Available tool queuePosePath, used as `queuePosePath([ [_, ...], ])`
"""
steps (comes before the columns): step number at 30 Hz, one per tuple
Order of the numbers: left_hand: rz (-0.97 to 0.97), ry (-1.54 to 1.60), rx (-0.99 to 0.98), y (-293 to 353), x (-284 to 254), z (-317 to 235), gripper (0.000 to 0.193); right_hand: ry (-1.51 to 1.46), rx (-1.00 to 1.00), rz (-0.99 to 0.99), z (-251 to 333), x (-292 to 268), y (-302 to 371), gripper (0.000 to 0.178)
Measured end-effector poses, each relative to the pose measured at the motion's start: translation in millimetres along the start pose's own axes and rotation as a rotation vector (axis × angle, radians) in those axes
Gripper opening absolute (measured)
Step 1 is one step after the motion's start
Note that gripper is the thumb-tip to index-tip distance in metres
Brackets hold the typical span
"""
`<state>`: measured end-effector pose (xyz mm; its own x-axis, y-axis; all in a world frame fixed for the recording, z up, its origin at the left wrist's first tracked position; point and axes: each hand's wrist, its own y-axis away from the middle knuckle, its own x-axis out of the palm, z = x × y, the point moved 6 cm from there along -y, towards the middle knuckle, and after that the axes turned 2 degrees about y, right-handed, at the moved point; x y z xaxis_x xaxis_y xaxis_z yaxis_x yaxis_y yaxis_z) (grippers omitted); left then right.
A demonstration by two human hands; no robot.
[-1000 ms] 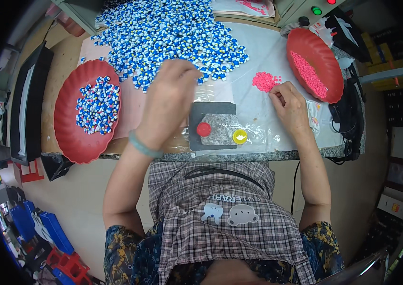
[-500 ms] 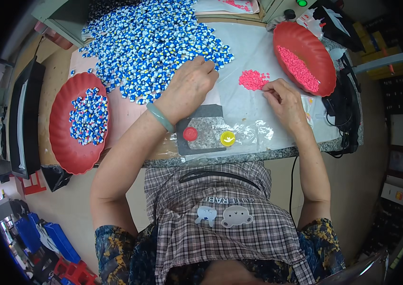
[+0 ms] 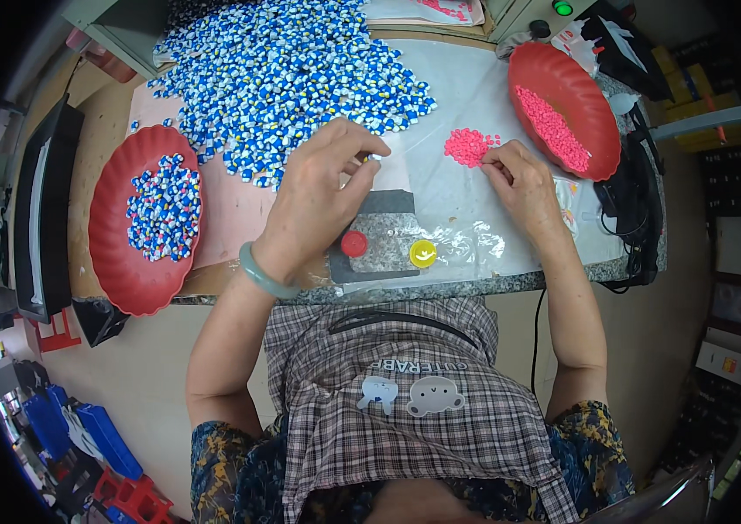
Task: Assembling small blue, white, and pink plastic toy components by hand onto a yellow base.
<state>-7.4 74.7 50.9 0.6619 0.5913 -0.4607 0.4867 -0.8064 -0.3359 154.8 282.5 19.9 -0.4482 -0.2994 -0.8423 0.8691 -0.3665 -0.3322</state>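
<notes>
Over the near edge of a broad heap of small blue-and-white plastic pieces (image 3: 301,79), my left hand (image 3: 322,188) is raised with thumb and forefinger pinched. A small piece, whitish with a dark part, shows between those fingertips; it looks like one from the heap. My right hand (image 3: 523,183) rests at the right side of a little pile of tiny pink pieces (image 3: 468,147). Its thumb and forefinger are pressed together, and whatever is between them is hidden. A jade-green bangle (image 3: 266,272) circles my left wrist.
A red scalloped bowl (image 3: 109,262) with blue-and-white pieces, some showing pink, stands at left. Another red bowl (image 3: 602,131) of pink pieces stands at right. Near the front edge are a red cap (image 3: 354,244), a yellow cap (image 3: 423,253) and a dark frame (image 3: 398,202).
My left hand has come back from the heap, moving nearer and a little left, and turned so its pinching fingertips show. My right hand stays beside the pink pile.
</notes>
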Motion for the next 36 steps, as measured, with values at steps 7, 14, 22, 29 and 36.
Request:
queuePosePath([
  [7,0.028,0.176,-0.132,18.3,6.3,-9.0,0.017,-0.005,0.031,0.058,-5.5,1.1,-4.0,0.008],
  [14,0.119,0.404,-0.265,28.1,30.7,-18.6,0.019,-0.974,0.361,0.172,22.2,-1.3,20.9,0.004],
  [22,0.144,0.344,-0.176,29.4,46.9,-37.9,0.011,-1.156,0.314,0.312,63.1,-8.3,31.1,0.016],
  [29,0.201,0.256,-0.126,34.7,49.7,-41.1,0.010,-0.954,0.194,0.436,76.0,-8.6,26.3,0.020],
  [36,0.273,0.300,-0.112,37.6,50.0,-40.5,0.008,-0.802,0.148,0.531,91.7,-15.5,18.6,0.015],
])
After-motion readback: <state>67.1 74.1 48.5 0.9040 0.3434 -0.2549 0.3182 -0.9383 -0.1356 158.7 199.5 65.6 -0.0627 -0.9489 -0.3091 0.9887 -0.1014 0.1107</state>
